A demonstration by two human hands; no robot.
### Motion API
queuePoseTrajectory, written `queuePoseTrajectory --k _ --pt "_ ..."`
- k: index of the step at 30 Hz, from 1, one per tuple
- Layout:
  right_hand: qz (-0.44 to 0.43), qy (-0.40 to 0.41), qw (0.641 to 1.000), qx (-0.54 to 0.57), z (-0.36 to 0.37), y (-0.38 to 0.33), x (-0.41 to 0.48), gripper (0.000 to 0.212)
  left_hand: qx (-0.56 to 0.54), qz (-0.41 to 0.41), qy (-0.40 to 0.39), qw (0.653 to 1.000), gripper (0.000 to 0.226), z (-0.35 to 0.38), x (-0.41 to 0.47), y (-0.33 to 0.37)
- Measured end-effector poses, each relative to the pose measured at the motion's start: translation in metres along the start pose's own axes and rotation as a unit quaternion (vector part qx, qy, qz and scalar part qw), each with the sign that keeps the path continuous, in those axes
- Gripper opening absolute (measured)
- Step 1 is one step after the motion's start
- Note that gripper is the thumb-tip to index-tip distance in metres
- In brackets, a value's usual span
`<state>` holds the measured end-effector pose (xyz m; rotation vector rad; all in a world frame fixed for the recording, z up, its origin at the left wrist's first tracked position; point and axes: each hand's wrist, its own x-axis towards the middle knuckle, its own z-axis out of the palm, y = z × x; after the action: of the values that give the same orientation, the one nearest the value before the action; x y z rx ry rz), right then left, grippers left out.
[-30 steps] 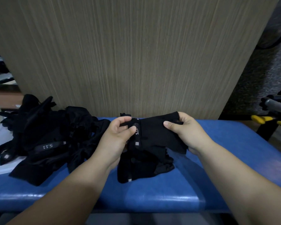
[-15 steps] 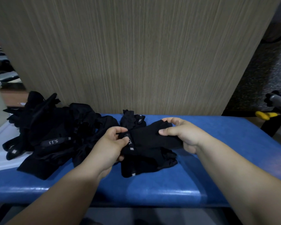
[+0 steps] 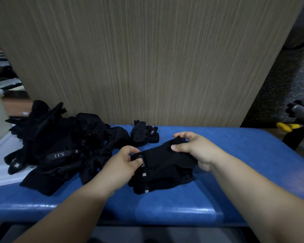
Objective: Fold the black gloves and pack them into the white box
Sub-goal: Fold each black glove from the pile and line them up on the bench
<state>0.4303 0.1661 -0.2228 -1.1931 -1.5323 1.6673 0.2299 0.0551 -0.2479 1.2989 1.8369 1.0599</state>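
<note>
black glove heap [image 3: 60,148] left, wood panel [image 3: 147,58] behind bench [image 3: 235,155].

Bare bench [image 3: 253,148] surface runs along the front edge and across the right end. A heap of black gloves [image 3: 60,155] blocks the left end, a glove stack [image 3: 165,167] fills the middle, a bundled glove [image 3: 145,134] sits near the back edge, and a wood-grain panel [image 3: 147,67] walls that edge.

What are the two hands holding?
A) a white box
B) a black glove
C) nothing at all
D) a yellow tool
B: the left hand and the right hand each pinch one end of a black glove over the blue bench.
</note>
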Motion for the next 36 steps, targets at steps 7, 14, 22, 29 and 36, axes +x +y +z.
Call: queuePoseTrajectory --k 7,14,22,29,36 --pt "0.007 0.006 1.0 0.026 -0.005 -0.002 0.002 0.045 -0.107 -0.016 0.039 0.993 0.016 0.002 0.006 0.007" --pt "-0.043 0.022 0.962 -0.268 -0.006 0.008 0.003 0.059 0.109 0.055 0.036 0.992 0.012 0.002 -0.001 0.001" --pt "-0.083 0.033 0.937 -0.338 -0.003 0.007 -0.002 0.058 0.187 0.059 0.036 0.98 0.018 0.001 0.001 0.0" --pt "-0.251 -0.003 0.841 -0.479 0.003 0.0 -0.024 0.053 0.197 0.055 0.016 0.979 0.027 0.002 0.003 -0.003" --pt "-0.296 -0.064 0.778 -0.55 0.004 0.007 -0.034 0.026 0.233 0.033 -0.03 0.972 0.039 0.002 -0.001 0.0"
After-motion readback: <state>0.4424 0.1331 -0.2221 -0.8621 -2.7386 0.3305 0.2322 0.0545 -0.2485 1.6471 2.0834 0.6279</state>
